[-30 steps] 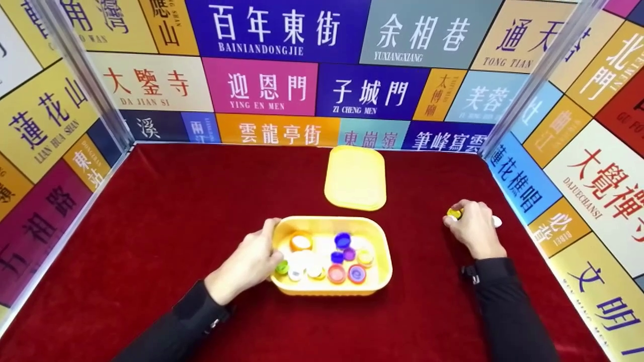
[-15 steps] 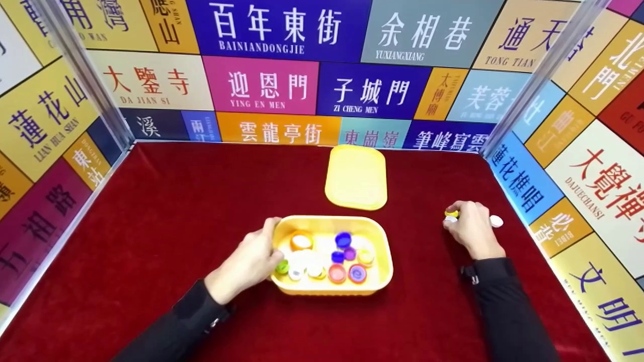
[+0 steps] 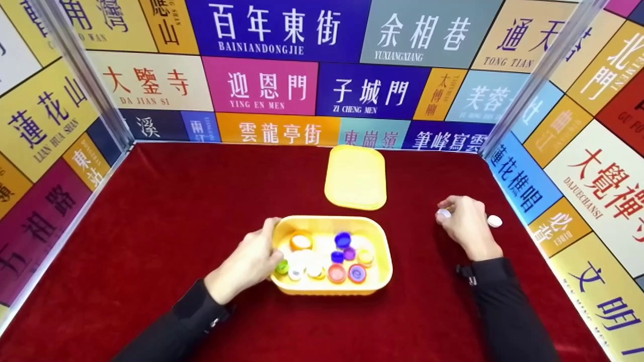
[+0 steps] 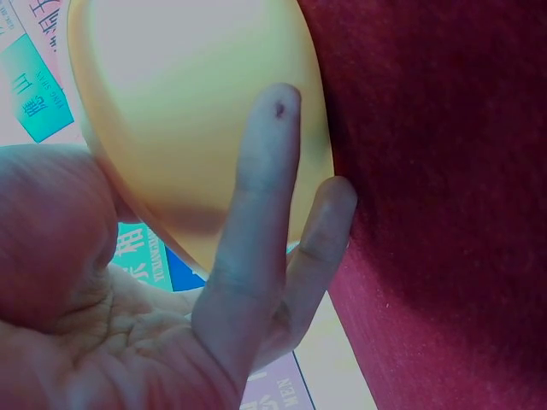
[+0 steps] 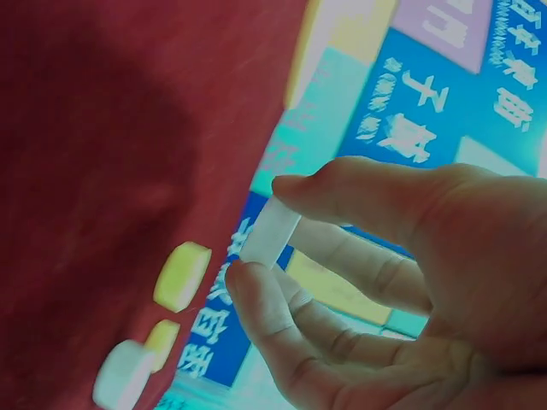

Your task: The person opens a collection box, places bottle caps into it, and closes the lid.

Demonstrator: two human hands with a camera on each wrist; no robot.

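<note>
My left hand (image 3: 251, 259) grips the left end of a yellow plastic box (image 3: 329, 290), thumb at the rim. In the left wrist view its fingers lie along the outside of the wall. The box holds bottle caps in purple, red, orange, green and white. Off to the right, my right hand (image 3: 465, 218) pinches a white bottle cap (image 5: 270, 232) between thumb and fingertips. A yellow cap (image 5: 183, 276), a smaller yellow cap (image 5: 162, 345) and a white cap (image 5: 125, 376) lie on the cloth below that hand; the head view shows only the white one.
The yellow lid (image 3: 355, 177) lies flat behind the box. Dark red cloth (image 3: 166, 201) covers the table. Printed panels (image 3: 266, 85) with metal corner posts wall in the back and both sides.
My right hand has shifted slightly left and away from me with the white cap. The yellow cap by its fingertips is now mostly hidden in the head view. Left hand and box stay put.
</note>
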